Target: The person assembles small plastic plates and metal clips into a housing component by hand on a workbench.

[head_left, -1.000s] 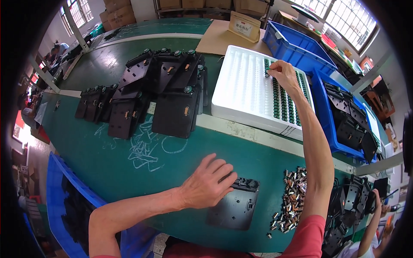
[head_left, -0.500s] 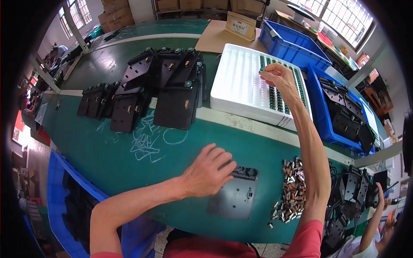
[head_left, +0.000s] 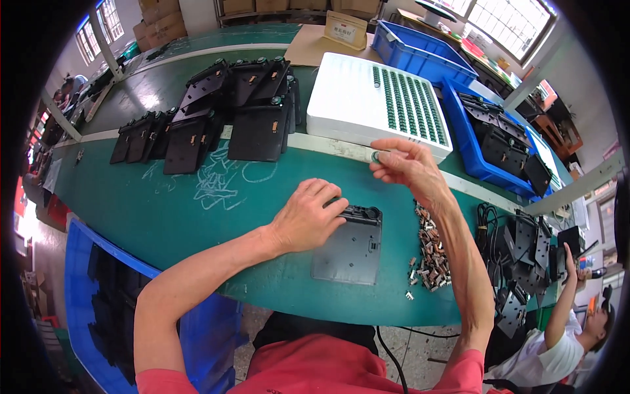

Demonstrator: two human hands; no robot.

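Observation:
On the green bench before me lies a flat black plastic plate point(head_left: 346, 255) with a thicker ridge and a round fitting along its far edge. My left hand point(head_left: 308, 217) is closed on the plate's far left corner, its curled fingers partly covering the ridge. Between thumb and fingers of my right hand point(head_left: 410, 171) is a small round green part point(head_left: 376, 157), pinched above the bench, right of and beyond the plate. A white foam tray point(head_left: 341, 95) with rows of similar green parts stands just past that hand.
Loose small metal-and-brown pieces point(head_left: 430, 253) lie heaped right of the plate. Black assemblies point(head_left: 256, 131) stand stacked at the far left. A blue bin point(head_left: 492, 174) at right holds more; another blue bin point(head_left: 79, 262) stands at lower left. A co-worker's hand point(head_left: 569, 266) shows at far right.
My right hand has come back from the foam tray toward the plate, carrying the green part. My left hand stays at the plate's corner. The whole view has shifted a little.

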